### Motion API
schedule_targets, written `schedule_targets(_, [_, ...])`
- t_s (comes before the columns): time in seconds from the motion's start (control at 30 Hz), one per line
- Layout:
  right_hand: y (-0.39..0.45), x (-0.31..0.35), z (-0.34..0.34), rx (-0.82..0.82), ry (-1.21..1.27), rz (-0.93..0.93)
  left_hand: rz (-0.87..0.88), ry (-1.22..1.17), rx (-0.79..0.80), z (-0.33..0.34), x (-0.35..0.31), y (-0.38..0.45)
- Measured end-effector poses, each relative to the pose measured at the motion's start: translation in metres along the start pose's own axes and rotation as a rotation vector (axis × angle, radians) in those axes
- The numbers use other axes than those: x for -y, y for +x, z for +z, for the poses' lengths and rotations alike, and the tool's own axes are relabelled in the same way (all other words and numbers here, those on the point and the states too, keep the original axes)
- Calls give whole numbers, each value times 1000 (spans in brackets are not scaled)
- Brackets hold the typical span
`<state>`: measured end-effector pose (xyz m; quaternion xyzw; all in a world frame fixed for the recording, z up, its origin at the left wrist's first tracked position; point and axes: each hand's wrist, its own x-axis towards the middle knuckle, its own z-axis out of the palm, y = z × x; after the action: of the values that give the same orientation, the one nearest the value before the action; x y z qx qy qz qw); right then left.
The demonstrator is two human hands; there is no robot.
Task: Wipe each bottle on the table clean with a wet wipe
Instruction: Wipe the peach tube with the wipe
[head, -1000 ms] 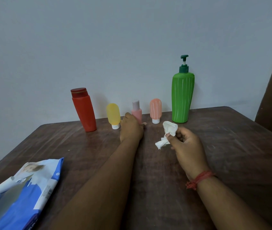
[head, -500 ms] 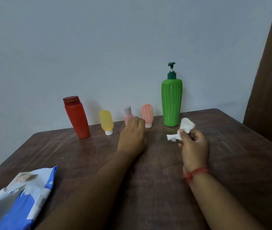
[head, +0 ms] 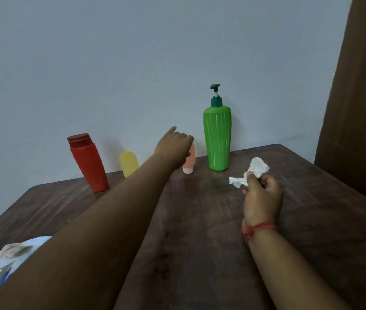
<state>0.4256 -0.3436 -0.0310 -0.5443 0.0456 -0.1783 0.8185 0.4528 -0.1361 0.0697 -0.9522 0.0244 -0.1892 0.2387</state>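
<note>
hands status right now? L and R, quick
Left hand: raised by the peach bottle, holding nothing visible; open or closed cannot be told.
Right hand: closed, pinching the wet wipe.

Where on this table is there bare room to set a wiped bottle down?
Bare wood lies right of the green pump bottle toward the table edge, and between the two forearms. The back row is crowded: red bottle, yellow bottle, peach bottle, with the left hand over it.

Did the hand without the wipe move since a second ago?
Yes. The left hand lifted off the table and went right, toward the peach bottle near the green pump bottle.
</note>
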Motion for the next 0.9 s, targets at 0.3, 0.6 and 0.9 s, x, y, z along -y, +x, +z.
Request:
schedule_targets(0.3, [-3, 0, 1, 35, -81, -1, -280, -794, -59, 1, -13, -16])
schedule_targets(0.6, [-18, 11, 2, 129, -150, -20, -695, -1748, -268, -15, -32, -114])
schedule_targets(0.9, [-74, 20, 19, 533, -344, -220, -980, -2162, -308, -35, -40, -217])
